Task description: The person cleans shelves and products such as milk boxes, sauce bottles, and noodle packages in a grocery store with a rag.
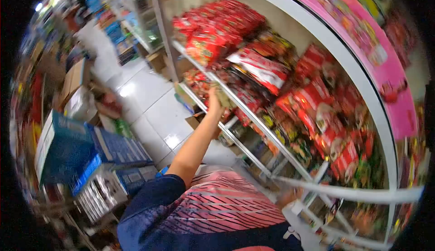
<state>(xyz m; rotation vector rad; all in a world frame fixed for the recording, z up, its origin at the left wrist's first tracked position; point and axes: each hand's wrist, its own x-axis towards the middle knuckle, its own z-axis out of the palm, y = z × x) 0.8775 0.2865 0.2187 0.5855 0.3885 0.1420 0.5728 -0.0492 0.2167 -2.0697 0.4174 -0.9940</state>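
Observation:
My left hand [215,100] reaches forward to the metal rails at the shelf front, its fingers blurred against the upper rail [253,115]. Just beside it is a greenish-yellow packet [224,98], and small red packets [198,82] lie heaped behind the rail. I cannot tell whether these fingers hold anything. My right hand [286,199] is low by my body, smeared by motion, close to a small white item [297,207] near the lower shelf frame. Above the rails lie red snack packs [312,101] and a red and white pack [260,69].
A stack of red packs [217,22] fills the shelf's far end. A white metal upright [387,124] and a pink printed strip [362,33] border the right side. Blue boxes [68,144] and cartons stand on my left along the white tiled floor [152,119].

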